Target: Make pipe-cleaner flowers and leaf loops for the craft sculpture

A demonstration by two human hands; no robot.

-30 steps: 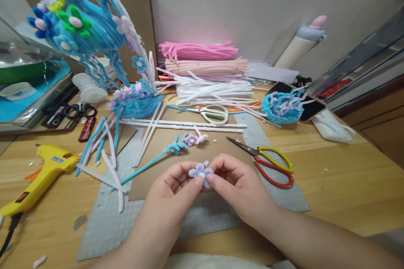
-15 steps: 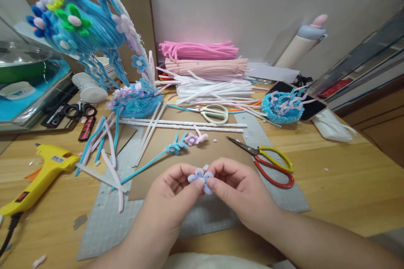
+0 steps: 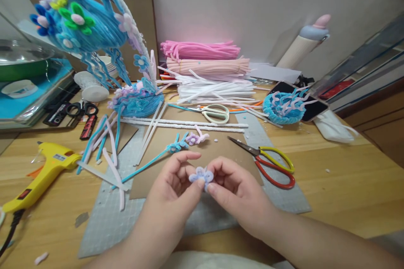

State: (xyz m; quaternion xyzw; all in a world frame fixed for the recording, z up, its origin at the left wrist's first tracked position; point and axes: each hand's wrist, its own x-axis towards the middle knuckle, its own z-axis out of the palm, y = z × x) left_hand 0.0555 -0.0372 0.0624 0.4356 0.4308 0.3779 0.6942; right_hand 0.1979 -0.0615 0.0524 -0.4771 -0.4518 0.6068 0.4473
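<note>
A small lavender pipe-cleaner flower (image 3: pixel 201 175) with looped petals is held up between both hands, above the brown cardboard sheet. My left hand (image 3: pixel 176 189) pinches it at the lower side with the thumb in front; its index finger is raised off the petals. My right hand (image 3: pixel 235 187) grips the flower's right edge between thumb and curled fingers. Part of the flower's back is hidden by fingers. Just beyond lie a blue pipe-cleaner stem with a blue flower (image 3: pixel 173 147) and a small purple flower (image 3: pixel 192 138).
Red-and-yellow-handled scissors (image 3: pixel 274 164) lie right of my hands, pale-handled scissors (image 3: pixel 215 113) farther back. A yellow glue gun (image 3: pixel 47 172) rests at left. Bundled white pipe cleaners (image 3: pixel 214 92) are stacked by the wall. A decorated blue jellyfish-like piece (image 3: pixel 94 29) hangs at upper left.
My left index finger has lifted away from the flower and stretched out. The flower has tilted slightly in the fingers. The whole view has shifted a little.
</note>
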